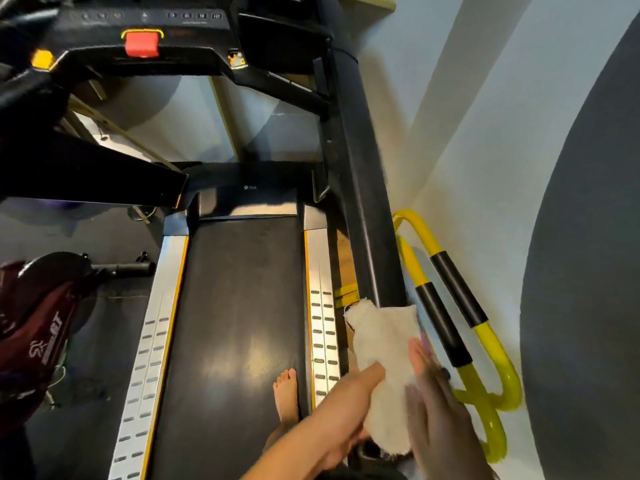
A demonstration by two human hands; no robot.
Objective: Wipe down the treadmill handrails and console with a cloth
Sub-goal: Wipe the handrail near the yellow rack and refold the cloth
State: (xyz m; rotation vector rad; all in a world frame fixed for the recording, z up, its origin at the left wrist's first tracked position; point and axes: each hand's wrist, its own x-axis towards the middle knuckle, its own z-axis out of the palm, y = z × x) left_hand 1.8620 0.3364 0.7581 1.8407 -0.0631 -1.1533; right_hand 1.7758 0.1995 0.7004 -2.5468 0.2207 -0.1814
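Note:
A white fluffy cloth [382,355] is wrapped over the lower end of the treadmill's black right handrail [360,188]. My left hand [349,400] reaches in from the lower left, its thumb pressed on the cloth's left side. My right hand [433,400], blurred, lies against the cloth's right side with its fingers pointing up the rail. Both hands clasp the cloth around the rail. The black console [145,26], with a red safety key [142,44], is at the top left, far from both hands.
My bare foot [286,393] stands on the black belt [239,306]. A yellow frame with black grips [450,299] leans against the white wall just right of the handrail. A maroon bag [34,327] hangs at the left beside the treadmill.

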